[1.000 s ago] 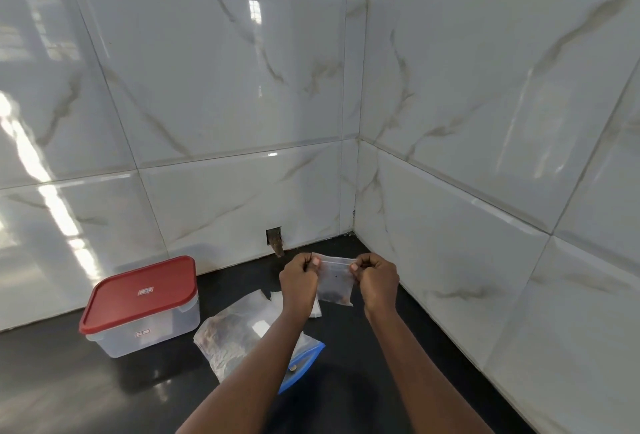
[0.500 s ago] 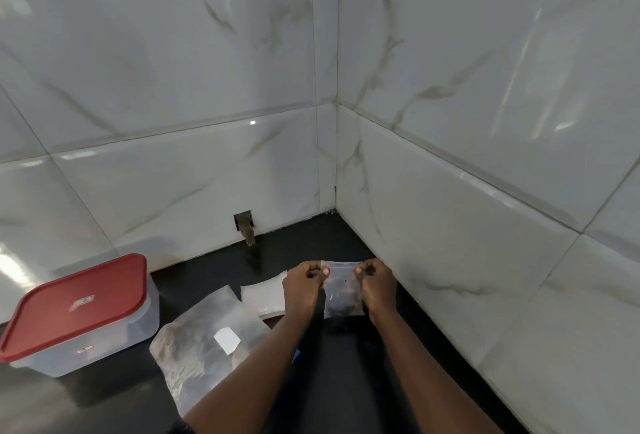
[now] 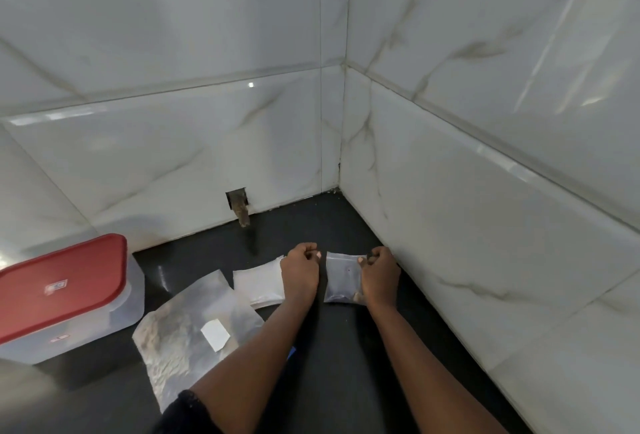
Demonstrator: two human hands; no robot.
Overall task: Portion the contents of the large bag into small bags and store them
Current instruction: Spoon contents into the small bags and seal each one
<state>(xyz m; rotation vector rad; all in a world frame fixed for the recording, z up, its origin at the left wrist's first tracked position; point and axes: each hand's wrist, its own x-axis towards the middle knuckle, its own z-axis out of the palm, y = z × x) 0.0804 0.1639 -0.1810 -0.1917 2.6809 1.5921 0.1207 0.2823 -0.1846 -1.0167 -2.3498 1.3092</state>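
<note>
A small clear bag (image 3: pixel 341 277) with a little dark content at its bottom lies on the black counter (image 3: pixel 339 364) near the right wall. My right hand (image 3: pixel 379 276) pinches its top right corner. My left hand (image 3: pixel 299 270) is curled just left of the bag, with a narrow gap between them, and holds nothing. The large clear bag (image 3: pixel 194 322), with a white label and a blue zip edge, lies flat to the left, partly under my left forearm. A stack of empty small bags (image 3: pixel 258 283) lies beside my left hand.
A clear plastic container with a red lid (image 3: pixel 62 288) stands shut at the left. Marble-tiled walls meet in a corner behind the hands. A small wall opening with a stub (image 3: pixel 239 206) sits at the counter's back edge.
The small bag has come down from mid-air onto the counter. My left hand has let go of its top left corner; my right hand still pinches it. The view tilted down.
</note>
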